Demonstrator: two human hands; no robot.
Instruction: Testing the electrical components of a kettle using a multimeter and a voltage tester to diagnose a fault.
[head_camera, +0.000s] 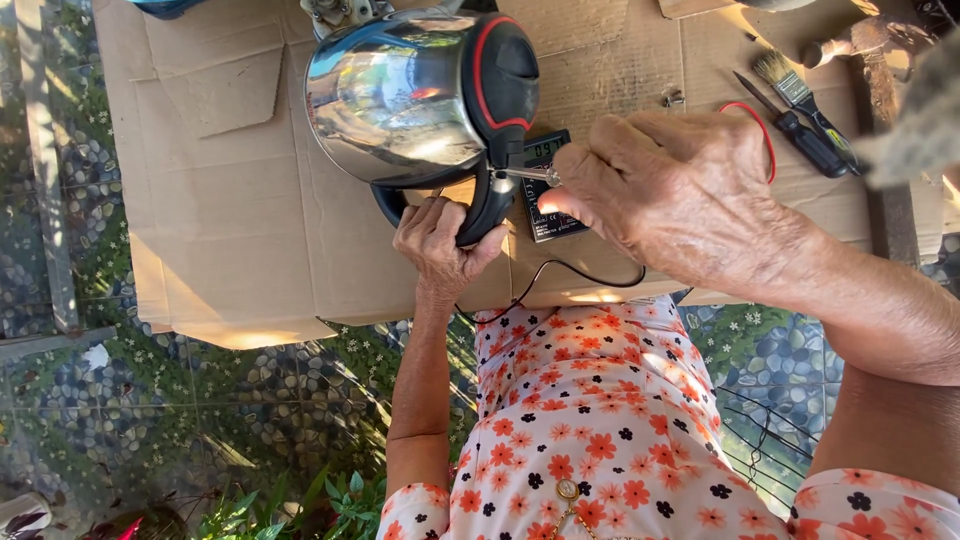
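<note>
Left hand (440, 240) fingers clamped on kettle (420, 95) handle; right hand (670, 185) fingers pinch screwdriver (525, 174) — tip at handle joint, handle still attached.

Silver kettle (400, 95) w/ black-red lid, brown cardboard (230, 200).

Two hands are in view: the left hand (440, 245) and the right hand (665, 185). There is one steel electric kettle (400, 95), one thin metal tool shaft (525, 173), one digital meter (548, 190), one paintbrush (795, 90), one black-handled screwdriver (800, 130), and one sheet of flattened cardboard (230, 200) over the desk.
</note>
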